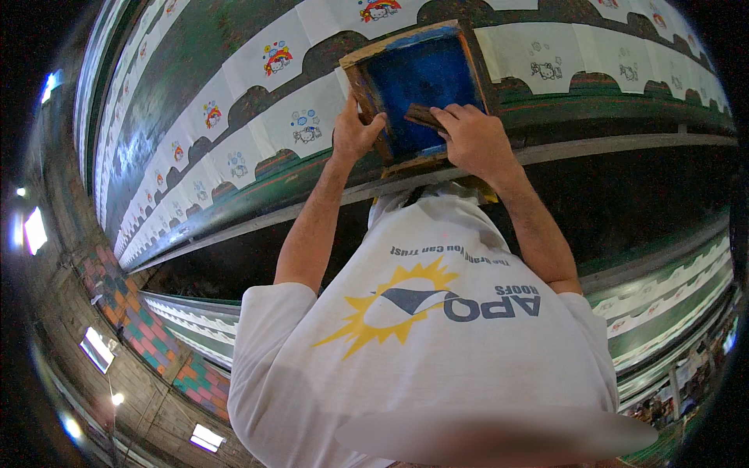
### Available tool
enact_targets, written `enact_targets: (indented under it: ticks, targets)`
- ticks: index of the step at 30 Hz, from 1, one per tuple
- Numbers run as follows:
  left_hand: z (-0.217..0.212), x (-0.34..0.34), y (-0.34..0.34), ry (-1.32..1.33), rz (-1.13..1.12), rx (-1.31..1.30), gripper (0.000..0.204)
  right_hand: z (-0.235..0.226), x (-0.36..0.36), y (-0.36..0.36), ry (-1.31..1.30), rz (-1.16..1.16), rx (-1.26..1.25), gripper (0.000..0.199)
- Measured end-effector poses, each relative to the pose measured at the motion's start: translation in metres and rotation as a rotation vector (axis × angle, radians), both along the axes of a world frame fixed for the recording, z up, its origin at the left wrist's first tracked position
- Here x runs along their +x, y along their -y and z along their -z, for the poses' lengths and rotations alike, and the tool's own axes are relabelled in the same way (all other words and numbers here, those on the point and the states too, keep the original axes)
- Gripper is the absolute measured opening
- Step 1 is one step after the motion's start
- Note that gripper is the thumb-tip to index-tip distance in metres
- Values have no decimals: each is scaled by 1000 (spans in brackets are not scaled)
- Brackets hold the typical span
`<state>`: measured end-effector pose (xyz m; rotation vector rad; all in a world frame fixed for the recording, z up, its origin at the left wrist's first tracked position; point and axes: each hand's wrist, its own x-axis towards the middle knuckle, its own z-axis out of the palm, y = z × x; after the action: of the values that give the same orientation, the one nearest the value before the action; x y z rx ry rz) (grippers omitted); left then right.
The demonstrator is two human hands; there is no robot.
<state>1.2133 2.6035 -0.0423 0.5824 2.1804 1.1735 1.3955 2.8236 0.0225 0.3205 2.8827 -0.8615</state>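
A wooden printing frame (359,56) with a blue mesh screen (421,78) lies on a white cloth piece on the long green table (187,54). My left hand (355,134) grips the frame's left side rail. In my right hand (473,139) is a dark wooden squeegee (422,116), held against the lower part of the blue mesh. Both forearms reach from my white T-shirt (421,343) up to the frame.
Rows of white cloth pieces (304,117) printed with small coloured cartoon motifs run along the table to both sides. A second long table with similar pieces (671,296) runs behind me. A coloured tiled surface (140,320) and bright openings show at the left.
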Motion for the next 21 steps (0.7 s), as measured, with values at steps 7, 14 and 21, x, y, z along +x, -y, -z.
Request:
enact_targets:
  ticks: [7, 14, 21]
  targets:
    - [-4, -2, -1, -73, 53, -196, 92, 6, -11, -8, -64, -147, -38, 46]
    - [14, -11, 7, -1, 104, -76, 98, 20, -103, -45, -163, -15, 105, 40]
    - [21, -7, 9, -117, 134, -19, 109, 12, -65, -27, -57, -80, 73, 40]
